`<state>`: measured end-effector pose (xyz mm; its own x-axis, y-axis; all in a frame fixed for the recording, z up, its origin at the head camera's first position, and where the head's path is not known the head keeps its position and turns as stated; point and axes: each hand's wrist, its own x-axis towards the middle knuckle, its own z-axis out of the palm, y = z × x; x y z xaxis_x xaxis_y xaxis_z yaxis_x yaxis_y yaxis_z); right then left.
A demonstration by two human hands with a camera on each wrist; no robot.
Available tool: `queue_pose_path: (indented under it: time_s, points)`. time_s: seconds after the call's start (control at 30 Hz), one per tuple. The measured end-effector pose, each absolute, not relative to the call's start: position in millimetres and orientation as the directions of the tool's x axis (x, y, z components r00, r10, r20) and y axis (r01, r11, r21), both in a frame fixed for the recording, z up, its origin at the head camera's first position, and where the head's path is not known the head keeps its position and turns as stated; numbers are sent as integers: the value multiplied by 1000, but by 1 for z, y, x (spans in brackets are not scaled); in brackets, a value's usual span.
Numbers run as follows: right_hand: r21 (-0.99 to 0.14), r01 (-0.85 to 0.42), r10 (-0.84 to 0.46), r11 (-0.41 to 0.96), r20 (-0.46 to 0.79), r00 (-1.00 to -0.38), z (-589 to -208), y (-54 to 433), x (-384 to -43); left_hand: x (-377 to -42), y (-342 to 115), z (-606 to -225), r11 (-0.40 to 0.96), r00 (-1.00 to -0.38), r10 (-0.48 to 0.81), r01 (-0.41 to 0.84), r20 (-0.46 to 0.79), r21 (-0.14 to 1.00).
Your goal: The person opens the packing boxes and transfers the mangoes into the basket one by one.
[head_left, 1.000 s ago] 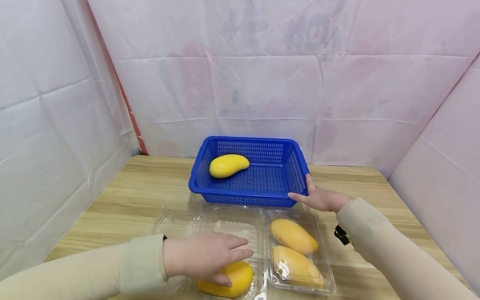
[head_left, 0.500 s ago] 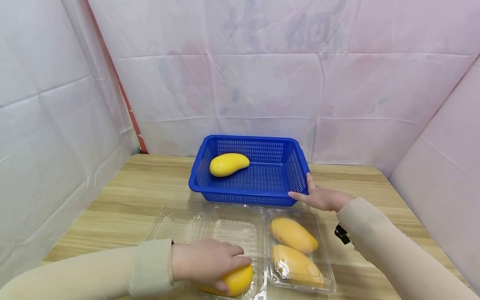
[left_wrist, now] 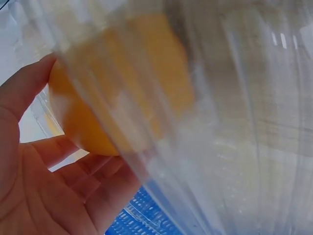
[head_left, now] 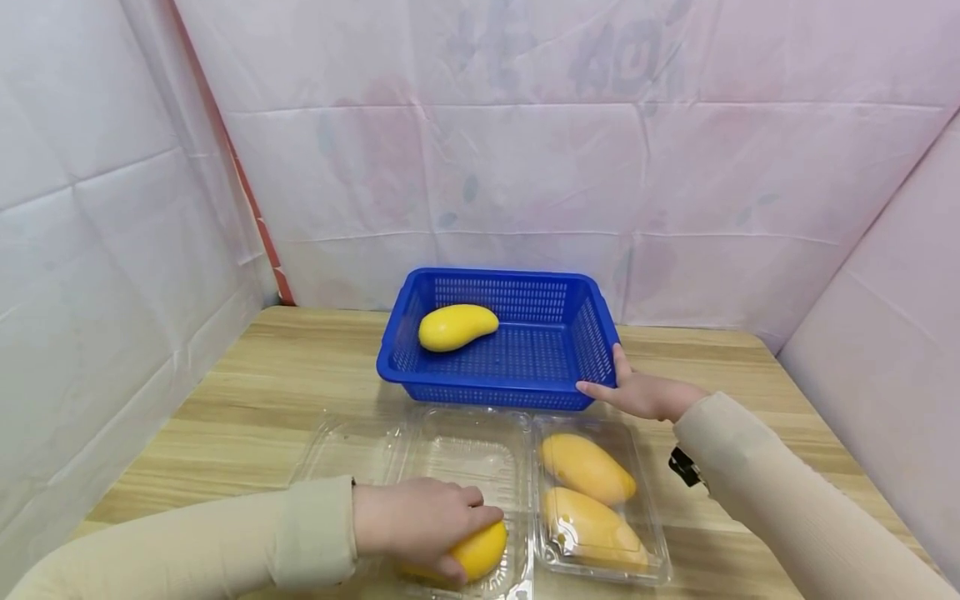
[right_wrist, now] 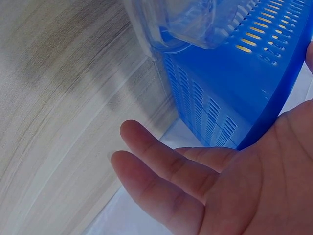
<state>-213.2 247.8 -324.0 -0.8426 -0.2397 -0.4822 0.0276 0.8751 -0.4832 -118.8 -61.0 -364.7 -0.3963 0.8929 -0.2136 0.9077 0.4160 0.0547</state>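
Observation:
In the head view my left hand (head_left: 420, 523) curls over a yellow mango (head_left: 483, 552) in the near part of an open clear plastic clamshell box (head_left: 468, 446). The left wrist view has thumb and fingers on either side of that mango (left_wrist: 112, 98), seen partly through clear plastic. My right hand (head_left: 647, 395) rests at the near right corner of a blue plastic basket (head_left: 487, 390), thumb on the rim. The right wrist view shows its other fingers (right_wrist: 156, 181) extended beside the basket's outer wall. Inside the basket lies another yellow mango (head_left: 457, 327).
A closed clear box (head_left: 652, 533) holding two orange-yellow mangoes (head_left: 588, 468) stands right of the open one. The open box's lid (head_left: 348, 442) lies flat to the left. Pale cloth walls (head_left: 525, 175) surround the wooden table (head_left: 300, 358) at the back and sides.
My left hand has moved slightly right and down, and its fingers have closed around the near mango. The right hand stays at the basket corner.

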Motion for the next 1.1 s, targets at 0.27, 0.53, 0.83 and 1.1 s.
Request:
queue_pose_path:
  time_s: [0.27, 0.53, 0.83, 1.1]
  points:
    - [-483, 29, -238, 875, -482, -843, -323, 248, -214, -123, -65, -364, 417, -407, 900, 908, -155, 35]
    - [-478, 35, -231, 878, -486, -843, -324, 249, -213, -121, -65, -368, 412, -412, 899, 911, -145, -34]
    - [-485, 33, -235, 874, -481, -844, -325, 249, -214, -122, -65, -368, 419, -418, 900, 908, -126, -18]
    - [-487, 30, -240, 873, -481, -843, -325, 249, -213, -123, -63, -363, 411, -411, 906, 911, -99, -17]
